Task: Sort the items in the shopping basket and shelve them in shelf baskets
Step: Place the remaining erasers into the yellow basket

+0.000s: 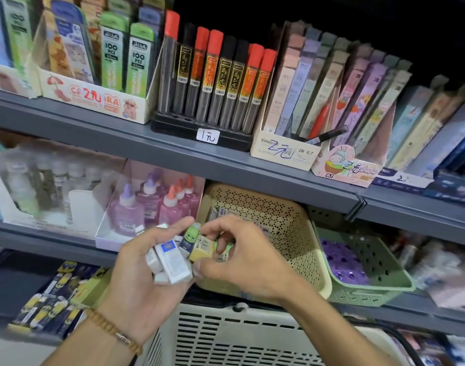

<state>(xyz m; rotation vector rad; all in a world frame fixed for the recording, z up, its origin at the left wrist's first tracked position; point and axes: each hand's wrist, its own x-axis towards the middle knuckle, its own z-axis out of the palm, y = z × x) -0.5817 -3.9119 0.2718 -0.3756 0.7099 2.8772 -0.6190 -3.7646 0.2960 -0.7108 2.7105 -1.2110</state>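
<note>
Cradling a stack of white erasers (pixel 170 262), the left hand (pixel 146 281) sits palm-up in front of the middle shelf, fingers curled round the boxes, a bead bracelet (pixel 115 330) on its wrist. Right hand (pixel 242 257) comes in from the other side, and its grip is a pinch: thumb and fingertips close on a yellow-green eraser (pixel 199 244) at the top of the stack. Both hands touch over the pile, just in front of the cream basket (pixel 286 228), which already holds a few small boxes. Beside it sits a green basket (pixel 371 276) with purple pieces. Below the hands, the white shopping basket's (pixel 226 336) slotted wall fills the bottom. Pink glue bottles (pixel 152 204) stand left; lead tubes (pixel 215 83) line the upper shelf.
</note>
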